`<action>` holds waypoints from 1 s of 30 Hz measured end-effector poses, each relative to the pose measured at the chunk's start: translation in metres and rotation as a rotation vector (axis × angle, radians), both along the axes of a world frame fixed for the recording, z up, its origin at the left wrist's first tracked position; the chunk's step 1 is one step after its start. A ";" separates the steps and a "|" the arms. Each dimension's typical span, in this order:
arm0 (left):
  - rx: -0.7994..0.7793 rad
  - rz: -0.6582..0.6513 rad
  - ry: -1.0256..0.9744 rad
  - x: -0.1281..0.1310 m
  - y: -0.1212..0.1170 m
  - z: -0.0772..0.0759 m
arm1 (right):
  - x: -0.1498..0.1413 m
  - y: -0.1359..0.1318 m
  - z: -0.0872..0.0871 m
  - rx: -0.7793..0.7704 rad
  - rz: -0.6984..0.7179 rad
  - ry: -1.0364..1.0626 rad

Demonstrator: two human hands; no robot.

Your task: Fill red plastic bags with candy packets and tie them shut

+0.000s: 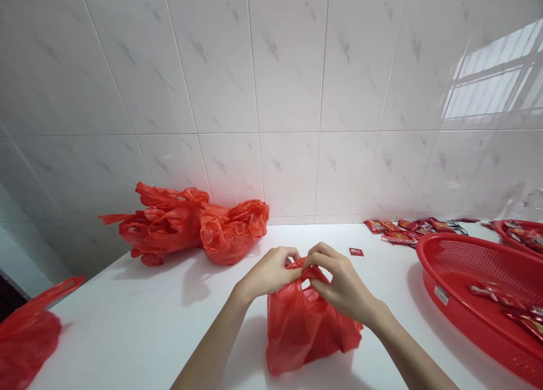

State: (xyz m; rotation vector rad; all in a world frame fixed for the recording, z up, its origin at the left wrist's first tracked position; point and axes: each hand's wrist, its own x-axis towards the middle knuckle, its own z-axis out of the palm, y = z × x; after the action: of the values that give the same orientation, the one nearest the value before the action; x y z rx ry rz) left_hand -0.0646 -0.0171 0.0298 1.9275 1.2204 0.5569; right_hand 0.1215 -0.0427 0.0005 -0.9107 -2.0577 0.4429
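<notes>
Left hand (271, 274) and right hand (341, 282) are both clenched on the top of my red plastic bag (311, 336), thumbs and fingers pinching the gathered neck where the two hands almost meet. Neither hand is released. Step in hand as observed: working the bunched top of the bag between both hands. Whether a knot has formed is hidden by my fingers. The bag sits on the white surface (127, 328) directly below my hands, its base resting there and its body rounded out; contents not visible through the red film.

Surface, left: two bunched red bags (163, 226) and (233, 233) lie against the wall, touching each other. Another red bag (25, 342) lies at the near left edge, one handle raised. Surface, right: a single small red packet (356, 252) lies apart, just beyond my right hand, with a loose row of red packets (407, 230) further along the wall. A red oval basket (428, 265) holds more packets (504, 302), and a second red basket (500, 232) stands behind it, also holding packets.

Room: white marble-pattern wall tiles (288, 68) with a patterned border along the top, window light reflected at upper right (487, 79)
</notes>
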 end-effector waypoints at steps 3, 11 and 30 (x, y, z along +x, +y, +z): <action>-0.027 -0.111 0.100 -0.001 -0.002 0.000 | -0.001 -0.003 0.001 0.046 0.044 -0.041; -0.046 -0.235 0.093 -0.003 0.002 -0.004 | 0.000 -0.005 0.004 0.060 0.006 -0.147; 0.043 -0.151 -0.184 -0.002 0.002 0.002 | 0.010 0.001 0.010 -0.330 -0.008 0.177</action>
State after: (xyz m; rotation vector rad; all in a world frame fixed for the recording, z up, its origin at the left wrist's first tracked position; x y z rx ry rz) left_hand -0.0668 -0.0152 0.0317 1.9377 0.9461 0.6696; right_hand 0.1313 -0.0416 0.0109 -1.0307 -1.8490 0.8464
